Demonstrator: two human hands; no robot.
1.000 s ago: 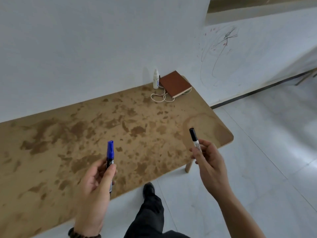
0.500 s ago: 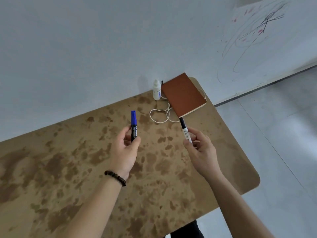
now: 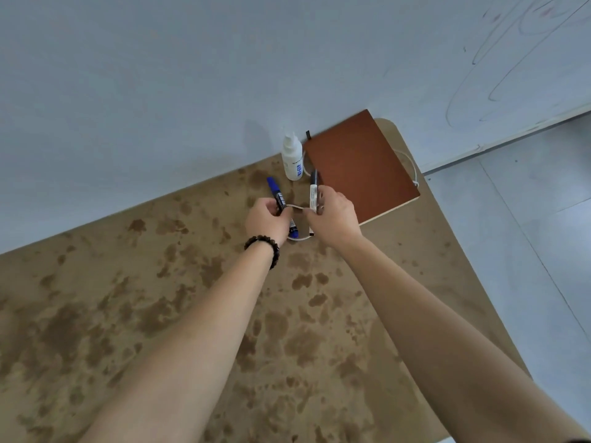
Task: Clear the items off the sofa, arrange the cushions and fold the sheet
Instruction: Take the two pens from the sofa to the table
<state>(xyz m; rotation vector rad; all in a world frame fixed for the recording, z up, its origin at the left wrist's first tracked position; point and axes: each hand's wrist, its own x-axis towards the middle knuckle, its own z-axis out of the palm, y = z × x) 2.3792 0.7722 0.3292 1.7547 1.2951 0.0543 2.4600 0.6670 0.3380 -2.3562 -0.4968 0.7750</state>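
Left hand [image 3: 267, 220] grips the blue marker [image 3: 275, 190], right hand [image 3: 334, 219] the black marker [image 3: 313, 193], and I see both lying lengthwise just beside the notebook [image 3: 361, 167]'s left edge, right hand nearer it.

The table [image 3: 96, 298] top is a matt, wood-like board, mottled with brown stains. The far notebook [image 3: 358, 167] has a matt brown, leather-like cover. The bottle [image 3: 291, 156] beside it is smooth white plastic. The blue marker [image 3: 275, 190] and black-capped marker [image 3: 313, 195] look like glossy plastic. The bracelet [image 3: 267, 243] is made of dark, faintly shiny beads.
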